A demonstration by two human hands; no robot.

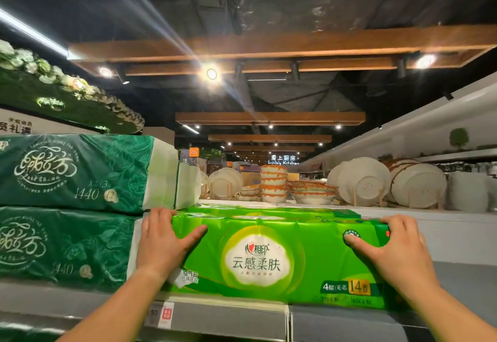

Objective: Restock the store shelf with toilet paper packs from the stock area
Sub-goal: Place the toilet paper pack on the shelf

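Two bare forearms rise from the bottom edge, and the two hands grasp one bright green toilet paper pack by its ends: the left hand curls over the pack's left end with the thumb across its front, and the right hand wraps the right end with the thumb pressed on a round label. The pack lies lengthwise on the grey shelf, its front face toward the camera. A second bright green pack shows only as a strip behind it. Just left, touching it, two dark green packs are stacked, both cut off by the left edge. One price tag sits on the shelf rail, its digits partly hidden by the left arm. Beyond stand plates on racks and stacked bowls, too blurred to count.
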